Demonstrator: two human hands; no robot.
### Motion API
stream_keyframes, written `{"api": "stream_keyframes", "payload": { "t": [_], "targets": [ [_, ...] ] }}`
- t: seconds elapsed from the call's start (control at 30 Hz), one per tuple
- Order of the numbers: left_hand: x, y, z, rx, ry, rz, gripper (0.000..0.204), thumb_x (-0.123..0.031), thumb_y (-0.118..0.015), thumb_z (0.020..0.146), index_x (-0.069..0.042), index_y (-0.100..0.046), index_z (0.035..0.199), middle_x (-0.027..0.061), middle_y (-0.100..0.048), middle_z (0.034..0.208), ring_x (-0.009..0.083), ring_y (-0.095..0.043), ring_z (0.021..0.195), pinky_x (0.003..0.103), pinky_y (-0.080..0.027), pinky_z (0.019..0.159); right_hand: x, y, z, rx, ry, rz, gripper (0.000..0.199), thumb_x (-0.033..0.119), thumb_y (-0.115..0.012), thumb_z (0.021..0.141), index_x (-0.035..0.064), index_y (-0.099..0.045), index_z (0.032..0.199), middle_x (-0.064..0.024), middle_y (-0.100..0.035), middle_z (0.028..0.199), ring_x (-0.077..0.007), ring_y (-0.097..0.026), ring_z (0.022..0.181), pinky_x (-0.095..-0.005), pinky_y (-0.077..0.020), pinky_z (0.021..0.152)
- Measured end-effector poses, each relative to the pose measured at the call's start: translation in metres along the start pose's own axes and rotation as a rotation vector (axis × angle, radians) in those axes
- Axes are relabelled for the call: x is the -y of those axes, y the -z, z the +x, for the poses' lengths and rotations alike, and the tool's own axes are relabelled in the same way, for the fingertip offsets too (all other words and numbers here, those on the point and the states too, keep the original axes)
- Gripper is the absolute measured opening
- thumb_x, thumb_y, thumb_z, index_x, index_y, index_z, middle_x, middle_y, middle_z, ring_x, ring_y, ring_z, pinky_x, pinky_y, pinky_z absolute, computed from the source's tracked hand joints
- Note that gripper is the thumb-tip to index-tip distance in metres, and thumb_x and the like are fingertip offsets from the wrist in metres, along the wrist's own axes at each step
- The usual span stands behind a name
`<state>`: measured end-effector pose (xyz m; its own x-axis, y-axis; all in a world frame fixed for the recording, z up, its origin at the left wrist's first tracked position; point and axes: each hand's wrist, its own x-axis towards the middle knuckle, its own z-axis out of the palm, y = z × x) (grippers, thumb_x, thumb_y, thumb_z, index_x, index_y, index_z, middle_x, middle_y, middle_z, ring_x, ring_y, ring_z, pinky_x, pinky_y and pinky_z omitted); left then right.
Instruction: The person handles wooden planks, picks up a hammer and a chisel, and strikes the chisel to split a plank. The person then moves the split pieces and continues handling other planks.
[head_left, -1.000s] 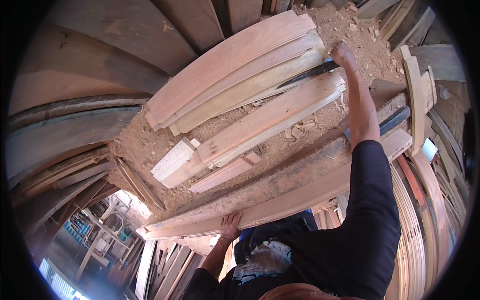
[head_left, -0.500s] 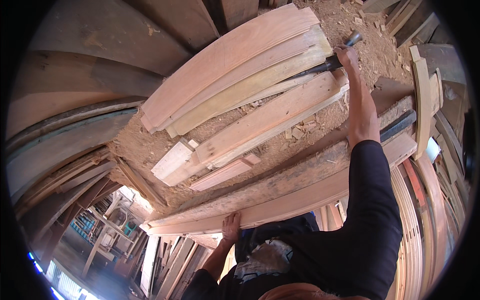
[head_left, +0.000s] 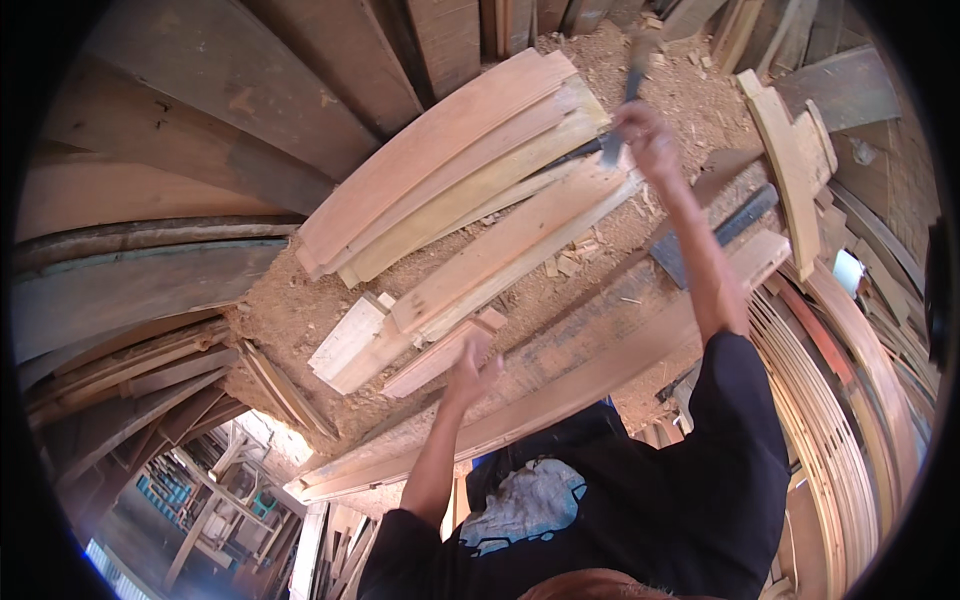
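Observation:
In my right hand (head_left: pixel 648 142) is a chisel (head_left: pixel 612 150), its flat grey blade pointing down near the end of a thick pale board (head_left: pixel 520 235). The upper end of its handle is blurred by motion. My left hand (head_left: pixel 472 372) is raised with thumb and fingers apart, holding nothing, beside a short reddish wood piece (head_left: pixel 430 362). Before me lies a long curved plank (head_left: pixel 590 385) along the near edge of the bench. On its right part rests a dark tool with a black bar (head_left: pixel 748 213) and a flat dark plate, partly beside my right forearm.
Several curved boards (head_left: pixel 430 165) lie stacked on sawdust and chips (head_left: pixel 270 320). A dark object (head_left: pixel 580 150) sticks out between boards. Large planks (head_left: pixel 190 185) stand at the left. Pale curved pieces (head_left: pixel 785 165) and bent strips (head_left: pixel 815 400) are at the right.
My right hand has lifted the chisel from among the boards and moved left, blade now down. My left hand has left the near plank's edge and risen forward over it. The view has shifted slightly.

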<state>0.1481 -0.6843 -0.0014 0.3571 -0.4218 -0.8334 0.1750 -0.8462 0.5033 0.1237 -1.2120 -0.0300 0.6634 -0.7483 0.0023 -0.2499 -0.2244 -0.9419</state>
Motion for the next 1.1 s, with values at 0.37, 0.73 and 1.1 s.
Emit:
{"api": "stream_keyframes", "payload": {
  "t": [0.37, 0.73, 1.1],
  "targets": [
    [-0.117, 0.048, 0.039, -0.179, -0.237, -0.732, 0.040, -0.011, -0.073, 0.087, -0.003, -0.048, 0.118, 0.0115, -0.060, 0.099, 0.0165, -0.063, 0.082, 0.032, -0.055, 0.072, 0.106, -0.013, -0.167, 0.702, -0.150, -0.432, 0.042, 0.001, -0.064, 0.083, 0.0085, -0.065, 0.124, -0.0214, -0.065, 0.124, -0.0346, -0.065, 0.107, -0.0436, -0.0511, 0.101],
    [-0.046, 0.065, -0.079, -0.389, -0.188, -0.080, 0.067, -0.034, -0.077, 0.078, 0.003, -0.054, 0.128, 0.0254, -0.066, 0.115, 0.0374, -0.065, 0.109, 0.042, -0.050, 0.095, -0.111, 0.181, -0.174, 0.649, 0.349, -1.780, 0.054, 0.011, -0.051, 0.091, 0.0132, -0.045, 0.144, -0.0170, -0.055, 0.136, -0.0365, -0.050, 0.123, -0.0488, -0.0352, 0.105],
    [0.024, 0.087, -0.197, -0.457, -0.347, -0.330, 0.063, -0.028, -0.080, 0.079, 0.002, -0.054, 0.127, 0.0246, -0.066, 0.114, 0.0360, -0.064, 0.112, 0.039, -0.050, 0.096, 0.034, -0.053, -0.182, 0.847, -0.019, -1.370, 0.048, 0.028, -0.063, 0.082, 0.0010, -0.056, 0.122, -0.0308, -0.061, 0.116, -0.0495, -0.059, 0.109, -0.0550, -0.0467, 0.090]
  ]
}}
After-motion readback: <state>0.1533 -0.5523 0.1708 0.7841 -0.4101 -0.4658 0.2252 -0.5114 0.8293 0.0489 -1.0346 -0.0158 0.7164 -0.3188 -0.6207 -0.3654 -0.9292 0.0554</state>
